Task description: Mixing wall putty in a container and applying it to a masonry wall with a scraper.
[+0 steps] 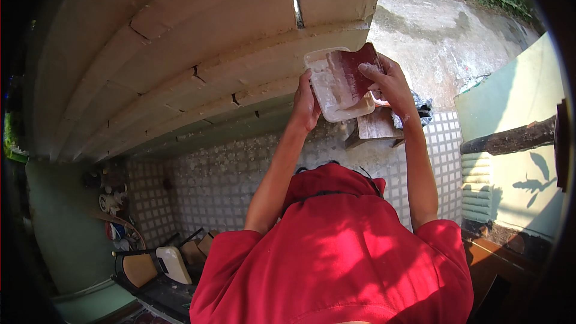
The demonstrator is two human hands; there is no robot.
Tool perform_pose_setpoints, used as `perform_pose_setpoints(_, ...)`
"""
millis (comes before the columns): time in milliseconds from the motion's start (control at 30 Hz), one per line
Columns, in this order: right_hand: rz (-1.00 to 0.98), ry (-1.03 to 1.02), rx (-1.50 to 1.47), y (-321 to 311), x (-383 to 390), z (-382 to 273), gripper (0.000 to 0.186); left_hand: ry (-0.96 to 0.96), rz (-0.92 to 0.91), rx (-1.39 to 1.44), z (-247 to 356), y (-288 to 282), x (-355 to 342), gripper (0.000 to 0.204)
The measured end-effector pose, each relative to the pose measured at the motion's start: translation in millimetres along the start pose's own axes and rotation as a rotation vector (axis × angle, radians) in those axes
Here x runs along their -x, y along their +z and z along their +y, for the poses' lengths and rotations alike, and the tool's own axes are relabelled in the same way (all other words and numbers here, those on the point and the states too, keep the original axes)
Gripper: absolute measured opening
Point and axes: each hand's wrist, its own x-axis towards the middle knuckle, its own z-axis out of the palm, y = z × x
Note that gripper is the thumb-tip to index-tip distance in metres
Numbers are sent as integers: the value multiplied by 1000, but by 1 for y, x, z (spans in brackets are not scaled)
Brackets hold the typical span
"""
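My left hand (306,107) grips the side of a translucent white plastic tub (328,110), its thumb up along the rim. Whitish paste is smeared over the inside of the tub. In my right hand (393,87) is a dark red putty spreader (355,65), held between thumb and fingers. Its blade, streaked with the same pale paste, reaches over the tub and covers part of the inside. Pale residue marks my right thumb and fingers.
A panelled, pale boarded surface (240,36) with dark gaps spans the upper left. Below the tub stands a small wooden stool (378,131), a dark plastic bag (424,110) beside it. Patterned tiles (228,162) cover the floor. Chairs (139,269) are at lower left; a low wall (510,90) at right.
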Motion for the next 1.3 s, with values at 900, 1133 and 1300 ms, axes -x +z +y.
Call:
perform_pose_setpoints(900, -125, 82, -180, 25, -20, 12, 26, 19, 21, -45, 11, -3, 5, 58)
perform_pose_setpoints(1133, -163, 92, -222, 23, -24, 13, 27, 43, -17, -87, 17, -2, 1, 61)
perform_pose_setpoints(1300, -117, 138, -268, 20, -18, -5, 22, 21, 8, -68, 23, -3, -2, 61)
